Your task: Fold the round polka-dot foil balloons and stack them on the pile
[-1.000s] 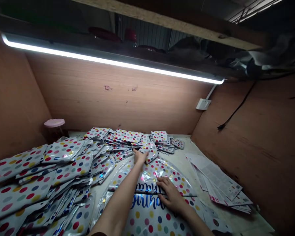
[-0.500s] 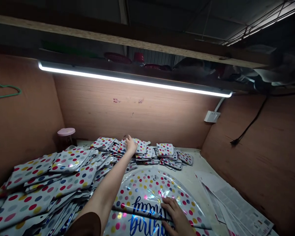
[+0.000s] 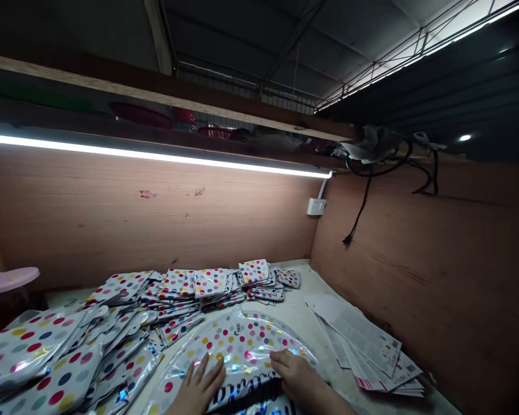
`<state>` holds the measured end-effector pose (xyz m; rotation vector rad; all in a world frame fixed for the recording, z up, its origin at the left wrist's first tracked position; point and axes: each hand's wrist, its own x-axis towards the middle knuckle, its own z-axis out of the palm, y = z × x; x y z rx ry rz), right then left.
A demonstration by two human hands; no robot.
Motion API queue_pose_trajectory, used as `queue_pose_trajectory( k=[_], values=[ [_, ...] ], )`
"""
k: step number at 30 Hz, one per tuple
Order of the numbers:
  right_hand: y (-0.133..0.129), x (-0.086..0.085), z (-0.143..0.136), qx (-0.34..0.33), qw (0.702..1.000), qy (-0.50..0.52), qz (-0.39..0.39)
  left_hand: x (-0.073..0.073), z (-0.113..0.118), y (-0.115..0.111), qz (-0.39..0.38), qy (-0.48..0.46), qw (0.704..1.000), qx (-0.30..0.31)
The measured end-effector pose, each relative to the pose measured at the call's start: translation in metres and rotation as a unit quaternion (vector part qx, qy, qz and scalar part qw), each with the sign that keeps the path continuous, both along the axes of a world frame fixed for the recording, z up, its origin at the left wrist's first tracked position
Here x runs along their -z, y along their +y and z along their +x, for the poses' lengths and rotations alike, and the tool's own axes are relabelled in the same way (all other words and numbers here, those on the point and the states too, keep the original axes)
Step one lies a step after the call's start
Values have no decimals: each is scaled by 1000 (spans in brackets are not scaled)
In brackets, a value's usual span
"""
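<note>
A flat round foil balloon (image 3: 225, 346) with coloured dots and blue lettering lies on the table in front of me. My left hand (image 3: 199, 387) rests on its left part, fingers spread flat and holding nothing. On the right, my right hand (image 3: 300, 377) has its fingers close together over the balloon, by a raised crease with a dark gap under it. The thumb is partly hidden, and the hand appears to grip the foil there. Folded dotted foil balloons (image 3: 210, 282) lie in small stacks beyond it.
A larger heap of folded balloons (image 3: 43, 346) covers the left side. Printed sheets (image 3: 363, 340) lie fanned at the right. A pink round-topped object (image 3: 11, 280) stands far left. Wooden walls (image 3: 242, 225) enclose the table; a tube light (image 3: 155, 158) and a hanging cable (image 3: 358, 213) are above.
My left hand has come back from the stacks at the rear and now lies on the balloon. My right hand stays at the crease, fingers closer together. The view has swung right.
</note>
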<state>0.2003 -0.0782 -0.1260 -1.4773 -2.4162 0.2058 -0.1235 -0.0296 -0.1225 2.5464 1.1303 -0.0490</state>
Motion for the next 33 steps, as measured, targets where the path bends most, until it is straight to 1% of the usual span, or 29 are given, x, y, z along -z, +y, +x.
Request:
queue_pose_trajectory(
  k=[3,5,7,9,12,14,16,17,19,22,24,26,28,29,30,31,32,33],
  values=[
    [-12,-16,13,12,999,26,-15,-10,-33,7,-8,-51,998,-47],
    [-15,-25,26,11,998,57,-32,-17,-53,12,-23,-101,993,-59],
    [-14,-28,40,6,993,102,-55,-25,-69,17,-39,-150,986,-65],
    [-10,-26,53,4,984,158,-76,-34,-81,21,-67,-192,976,-80],
    [-3,-17,68,12,963,246,-111,-44,-93,24,-129,-252,954,-101],
    [0,-11,74,22,944,296,-142,-48,-98,25,-149,-263,945,-124],
    [4,-9,79,41,931,326,-161,-48,-97,25,-136,-243,943,-182],
    [8,-9,79,64,932,321,-158,-47,-94,27,-121,-231,940,-219],
    [20,-9,77,135,943,276,-130,-41,-82,33,-80,-207,929,-296],
    [51,-10,66,236,949,190,-89,-34,-56,51,-15,-158,904,-397],
    [75,-9,56,281,944,153,-85,-33,-40,62,15,-112,889,-445],
    [94,-7,47,328,934,108,-93,-37,-27,67,38,-77,882,-463],
    [106,-7,41,360,924,66,-107,-43,-12,63,77,-64,881,-462],
    [110,-7,39,369,921,50,-113,-45,-3,58,111,-63,887,-445],
    [113,-8,38,374,919,37,-119,-46,8,52,143,-62,900,-406],
    [114,-9,38,377,918,27,-123,-46,20,46,164,-61,923,-343],
    [116,-10,37,378,917,20,-127,-45,33,40,169,-56,949,-261],
    [117,-12,37,380,916,14,-129,-42,47,37,158,-47,970,-177]
  ],
)
